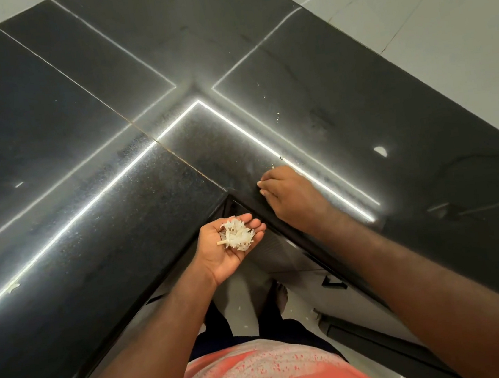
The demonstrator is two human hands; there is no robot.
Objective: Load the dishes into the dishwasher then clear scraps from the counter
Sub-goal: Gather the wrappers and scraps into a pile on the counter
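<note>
— What does the person wear?

— A short-sleeved top (263, 373) at six o'clock, coral red, mottled with pale grey-white patches and fine speckles. Below it, dark trousers (276, 325), navy or black, I cannot tell which.

— Sleeves on the arms?

— None in view. Both forearms are bare from the frame's edge to the wrist. The left hand (227, 247) and the right hand (289, 196) carry no rings, watch or bands.

— Shoes?

— A bare foot (280, 297) shows just past the trousers, towards twelve o'clock.
</note>
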